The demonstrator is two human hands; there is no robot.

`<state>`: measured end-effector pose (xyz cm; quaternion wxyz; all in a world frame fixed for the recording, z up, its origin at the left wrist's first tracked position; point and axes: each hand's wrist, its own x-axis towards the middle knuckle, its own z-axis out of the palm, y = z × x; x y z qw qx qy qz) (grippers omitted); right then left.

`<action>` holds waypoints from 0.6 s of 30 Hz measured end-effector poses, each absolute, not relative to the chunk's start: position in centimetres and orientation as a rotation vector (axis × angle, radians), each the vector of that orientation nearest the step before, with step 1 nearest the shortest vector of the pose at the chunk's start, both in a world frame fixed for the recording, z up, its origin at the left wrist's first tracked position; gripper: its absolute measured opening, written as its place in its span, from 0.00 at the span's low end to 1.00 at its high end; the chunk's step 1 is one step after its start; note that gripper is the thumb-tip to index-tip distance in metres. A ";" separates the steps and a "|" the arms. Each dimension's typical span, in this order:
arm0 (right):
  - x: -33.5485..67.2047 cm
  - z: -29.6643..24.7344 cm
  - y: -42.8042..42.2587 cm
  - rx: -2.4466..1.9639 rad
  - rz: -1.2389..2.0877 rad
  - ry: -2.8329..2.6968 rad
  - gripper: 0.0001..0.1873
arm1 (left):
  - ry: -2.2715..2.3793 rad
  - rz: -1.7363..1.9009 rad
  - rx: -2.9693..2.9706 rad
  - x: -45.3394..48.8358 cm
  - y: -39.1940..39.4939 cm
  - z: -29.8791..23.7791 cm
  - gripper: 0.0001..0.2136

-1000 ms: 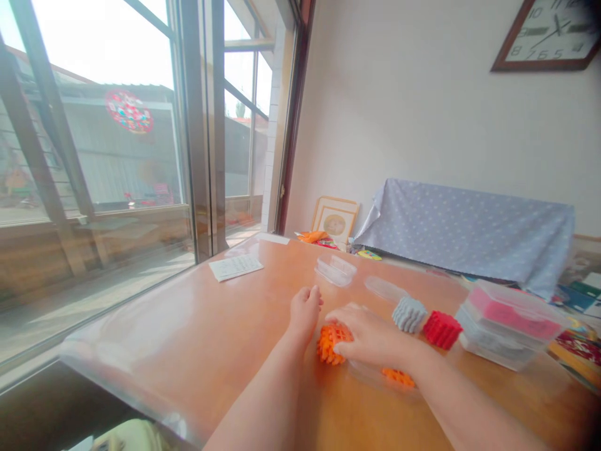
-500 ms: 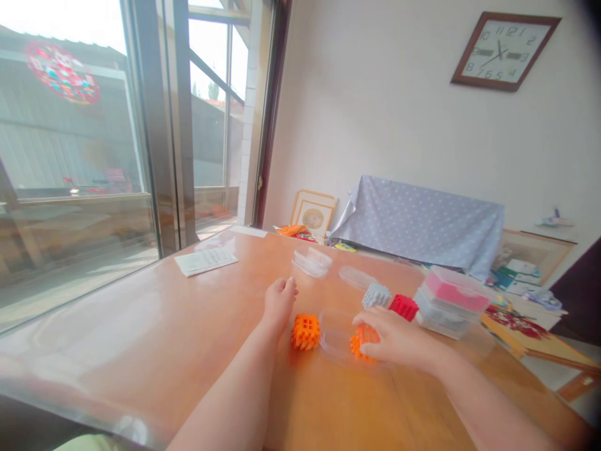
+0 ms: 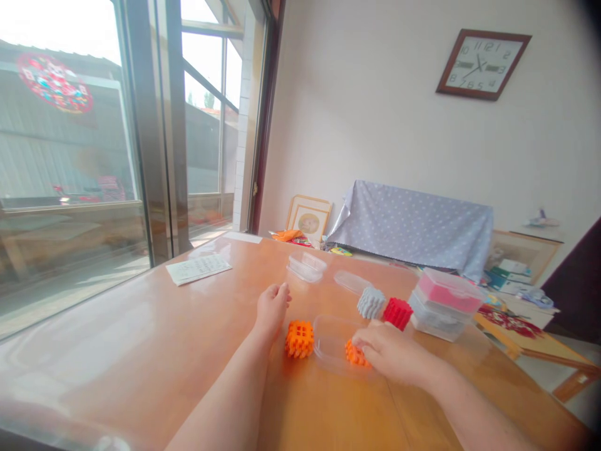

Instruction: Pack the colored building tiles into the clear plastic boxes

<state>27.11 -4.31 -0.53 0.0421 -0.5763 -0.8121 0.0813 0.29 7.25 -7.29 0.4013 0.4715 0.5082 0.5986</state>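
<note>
My right hand [image 3: 392, 352] bends down over some orange notched puzzle pieces [image 3: 355, 354], its fingers closed on them at the right side of a clear plastic tray [image 3: 328, 341]. Part of these pieces is hidden under the fingers. To the tray's left sits an orange cube [image 3: 299, 339] of interlocked, notched pieces. My left hand [image 3: 272, 308] rests loosely curled on the table just behind that cube, and nothing shows in it. A grey notched cube [image 3: 370, 302] and a red one [image 3: 397, 312] stand beyond my right hand.
Stacked clear boxes [image 3: 444, 304], the top one with pink contents, stand at the right. Farther back lie a clear container [image 3: 306, 267] and a clear lid [image 3: 352, 281]. A printed sheet [image 3: 198, 269] is at the left of the wooden table [image 3: 197, 351].
My right hand has lowered and its fingers have closed further over the orange pieces, covering more of them. The left hand stays beside the orange cube. The whole view has shifted slightly.
</note>
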 end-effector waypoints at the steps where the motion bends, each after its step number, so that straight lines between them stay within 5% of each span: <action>1: 27.1 -0.5 -4.4 -1.772 0.250 -2.466 0.11 | 1.284 1.515 1.191 0.3 7.3 -7.3 0.18; 18: 17.0 2.0 -2.6 -1.354 0.380 -2.496 0.22 | 1.214 1.562 1.079 0.3 7.3 -7.6 0.17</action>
